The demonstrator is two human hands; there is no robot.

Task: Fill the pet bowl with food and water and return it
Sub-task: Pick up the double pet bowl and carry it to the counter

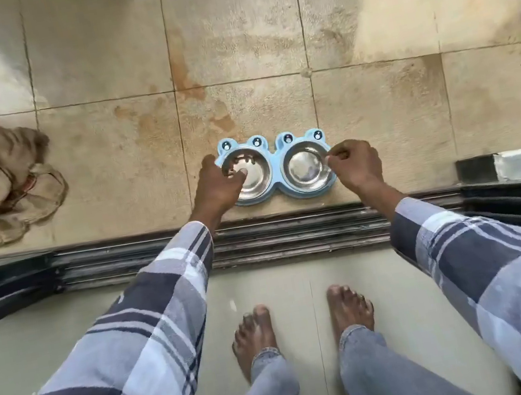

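A: Where is the pet bowl [276, 168] found?
B: It is set on the tiled floor [111, 147], just beyond the dark door track [259, 237]; two steel cups are seated in its blue frame.
A: How is it held?
B: Its left end is clasped by the left hand [216, 184], thumb laid inside the cup; its right rim is pinched by the curled right hand [355, 163].
A: And farther off?
B: A crumpled cloth [3, 166] is seen well apart, at the left

Head view, straight down (standing height)
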